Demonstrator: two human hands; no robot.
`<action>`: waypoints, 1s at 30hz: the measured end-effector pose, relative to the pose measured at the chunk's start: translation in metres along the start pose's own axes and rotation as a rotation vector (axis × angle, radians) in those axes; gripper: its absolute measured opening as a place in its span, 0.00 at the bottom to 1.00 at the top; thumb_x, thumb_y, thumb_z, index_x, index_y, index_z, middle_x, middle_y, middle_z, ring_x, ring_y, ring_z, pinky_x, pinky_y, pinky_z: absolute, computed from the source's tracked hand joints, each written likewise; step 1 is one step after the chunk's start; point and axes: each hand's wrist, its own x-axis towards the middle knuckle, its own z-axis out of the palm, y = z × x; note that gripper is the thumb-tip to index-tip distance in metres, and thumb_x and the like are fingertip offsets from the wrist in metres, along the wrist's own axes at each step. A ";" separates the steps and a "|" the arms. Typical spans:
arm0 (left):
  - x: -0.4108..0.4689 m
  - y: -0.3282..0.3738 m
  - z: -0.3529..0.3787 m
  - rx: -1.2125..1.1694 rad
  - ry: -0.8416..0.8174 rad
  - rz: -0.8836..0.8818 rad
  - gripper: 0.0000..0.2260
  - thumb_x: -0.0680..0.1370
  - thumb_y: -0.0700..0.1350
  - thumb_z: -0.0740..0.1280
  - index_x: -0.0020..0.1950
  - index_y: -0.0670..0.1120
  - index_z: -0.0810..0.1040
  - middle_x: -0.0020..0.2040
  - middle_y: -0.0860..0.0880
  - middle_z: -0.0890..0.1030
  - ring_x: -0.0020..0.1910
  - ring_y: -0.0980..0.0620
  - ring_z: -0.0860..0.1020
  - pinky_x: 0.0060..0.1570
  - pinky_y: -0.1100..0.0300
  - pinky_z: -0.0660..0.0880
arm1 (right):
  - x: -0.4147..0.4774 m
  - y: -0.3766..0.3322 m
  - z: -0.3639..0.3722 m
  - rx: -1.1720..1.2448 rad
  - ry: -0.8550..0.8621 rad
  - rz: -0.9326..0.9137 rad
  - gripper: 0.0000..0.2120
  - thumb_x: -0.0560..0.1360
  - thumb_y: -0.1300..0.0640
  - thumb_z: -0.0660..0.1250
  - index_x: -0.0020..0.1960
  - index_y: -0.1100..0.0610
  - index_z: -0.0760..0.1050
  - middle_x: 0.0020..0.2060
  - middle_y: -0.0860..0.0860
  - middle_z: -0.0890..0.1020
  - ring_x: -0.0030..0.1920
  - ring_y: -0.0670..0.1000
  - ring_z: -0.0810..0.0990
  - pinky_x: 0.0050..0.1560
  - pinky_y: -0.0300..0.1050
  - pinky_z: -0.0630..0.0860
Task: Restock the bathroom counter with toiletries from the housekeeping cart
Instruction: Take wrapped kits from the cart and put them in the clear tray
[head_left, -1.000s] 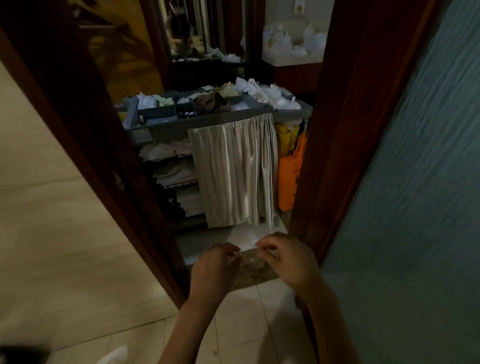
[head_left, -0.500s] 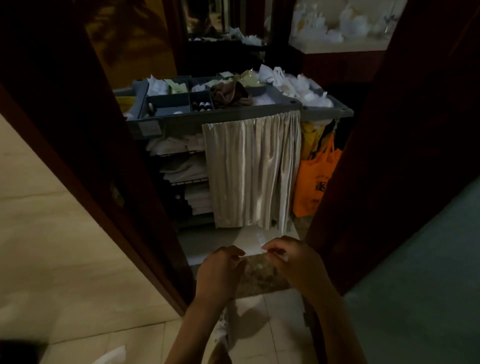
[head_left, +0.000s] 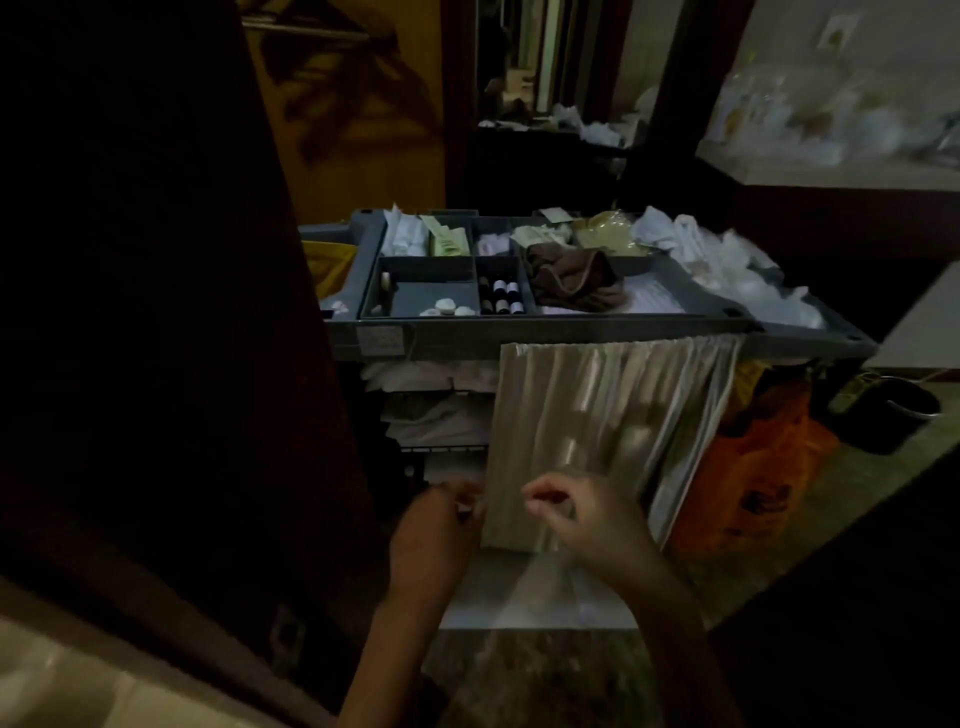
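L grip (head_left: 436, 535) & R grip (head_left: 587, 519): fingers curled, near each other, low before the curtain (head_left: 597, 415); any held item can't be told (blur). Toiletries: small bottles (head_left: 501, 297) in mid tray compartment, round soaps (head_left: 447, 307) in the compartment to their left, atop housekeeping cart (head_left: 571, 331). Dark door frame (head_left: 156, 312) overlaps cart's left edge; orange bag (head_left: 753, 483) at its right.

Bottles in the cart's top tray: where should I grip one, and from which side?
Pinch one by its white cap from straight above. The bottles seem to stand upright, packed in a narrow compartment whose walls block the sides.
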 end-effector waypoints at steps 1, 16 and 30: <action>0.010 -0.005 -0.002 -0.032 0.003 -0.031 0.09 0.79 0.47 0.66 0.58 0.50 0.79 0.52 0.52 0.82 0.49 0.58 0.80 0.47 0.66 0.75 | 0.013 -0.003 0.004 0.003 -0.011 -0.015 0.09 0.78 0.49 0.64 0.58 0.45 0.77 0.51 0.42 0.80 0.51 0.39 0.76 0.54 0.36 0.73; 0.134 -0.035 -0.007 0.111 0.254 -0.157 0.08 0.78 0.49 0.66 0.56 0.53 0.79 0.51 0.57 0.79 0.49 0.62 0.77 0.48 0.66 0.74 | 0.207 -0.011 0.027 0.024 -0.249 -0.222 0.10 0.78 0.51 0.65 0.58 0.47 0.78 0.52 0.43 0.78 0.51 0.41 0.76 0.53 0.37 0.74; 0.333 0.036 0.019 0.058 0.430 -0.212 0.10 0.78 0.48 0.66 0.59 0.52 0.78 0.53 0.57 0.80 0.51 0.61 0.78 0.51 0.60 0.78 | 0.423 0.058 -0.050 0.026 -0.230 -0.360 0.09 0.77 0.50 0.67 0.56 0.46 0.80 0.50 0.43 0.80 0.50 0.44 0.78 0.50 0.40 0.75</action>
